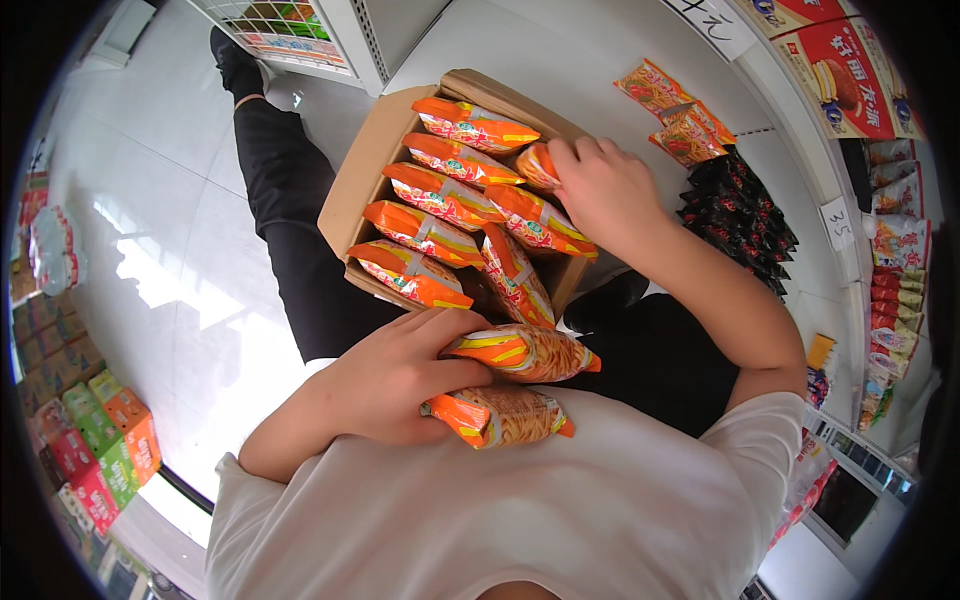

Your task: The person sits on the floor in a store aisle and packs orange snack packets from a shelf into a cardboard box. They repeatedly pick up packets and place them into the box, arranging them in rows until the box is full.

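An open cardboard box (367, 161) stands between my legs, filled with upright orange snack packets (442, 191). My left hand (397, 375) holds two orange snack packets (525, 352) against my white shirt, just below the box, with its fingers between and around them. At the box's upper right side, my right hand (604, 187) grips the end of another orange packet (537, 166), whose far part shows beside the fingertips. One packet (517, 277) leans at a slant in the box's near right part, where a dark gap shows.
Orange packets (686, 135) and a pile of black packets (735, 210) lie on a white shelf at the right. Higher shelves hold a red carton (844, 79) and bagged snacks (896, 247). A wire rack (281, 37) stands at the top; colourful cartons (112, 442) sit at lower left.
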`<action>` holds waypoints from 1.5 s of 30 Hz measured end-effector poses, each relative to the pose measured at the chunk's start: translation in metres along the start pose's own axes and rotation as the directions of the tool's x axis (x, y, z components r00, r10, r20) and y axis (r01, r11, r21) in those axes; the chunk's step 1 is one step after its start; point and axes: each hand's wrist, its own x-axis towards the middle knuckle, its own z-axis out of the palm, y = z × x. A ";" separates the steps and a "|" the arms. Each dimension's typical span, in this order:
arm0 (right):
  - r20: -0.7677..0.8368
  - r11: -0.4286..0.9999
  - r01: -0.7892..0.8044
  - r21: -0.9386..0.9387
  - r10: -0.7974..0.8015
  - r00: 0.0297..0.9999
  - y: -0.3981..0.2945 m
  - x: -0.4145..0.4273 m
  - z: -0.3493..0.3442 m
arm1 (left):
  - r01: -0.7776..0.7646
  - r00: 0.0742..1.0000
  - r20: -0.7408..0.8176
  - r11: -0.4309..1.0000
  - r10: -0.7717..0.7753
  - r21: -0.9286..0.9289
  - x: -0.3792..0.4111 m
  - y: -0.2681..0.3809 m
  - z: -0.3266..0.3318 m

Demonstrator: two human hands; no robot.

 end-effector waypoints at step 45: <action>0.093 0.995 0.042 0.096 -0.051 0.994 -0.072 -0.041 -0.034 | -0.123 0.991 -0.065 0.991 0.120 -0.047 -0.014 0.001 -0.003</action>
